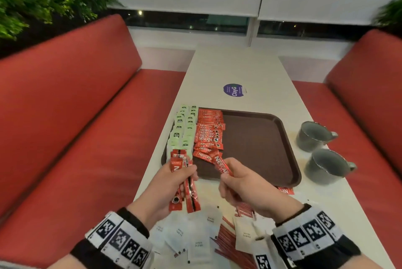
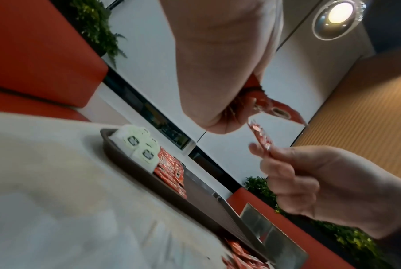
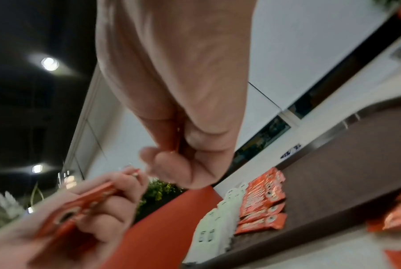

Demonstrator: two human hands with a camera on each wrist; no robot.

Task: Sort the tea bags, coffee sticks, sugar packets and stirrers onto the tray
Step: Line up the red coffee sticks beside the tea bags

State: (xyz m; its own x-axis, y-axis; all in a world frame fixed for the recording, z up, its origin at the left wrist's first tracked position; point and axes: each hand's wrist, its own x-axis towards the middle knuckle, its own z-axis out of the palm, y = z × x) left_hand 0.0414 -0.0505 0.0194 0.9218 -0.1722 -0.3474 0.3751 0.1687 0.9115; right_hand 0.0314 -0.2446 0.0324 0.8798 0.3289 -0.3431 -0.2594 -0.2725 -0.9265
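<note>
Left hand (image 1: 174, 183) grips coffee-stick bundle (image 1: 185, 183); right hand (image 1: 245, 190) pinches one stick (image 1: 222, 165); loose bundle could slip, scattering over sorted tray (image 1: 261, 144).

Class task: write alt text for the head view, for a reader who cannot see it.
Left hand grips a bundle of coffee sticks while the right hand pinches one stick above a brown tray holding rows of tea bags and coffee sticks.

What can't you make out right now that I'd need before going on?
- Coffee sticks in the left hand: count unclear; they overlap in the head view and blur in the right wrist view.
- Stirrers: partly under the right hand and its wristband, cut by the bottom edge.
- Sugar packets: print too small.
</note>
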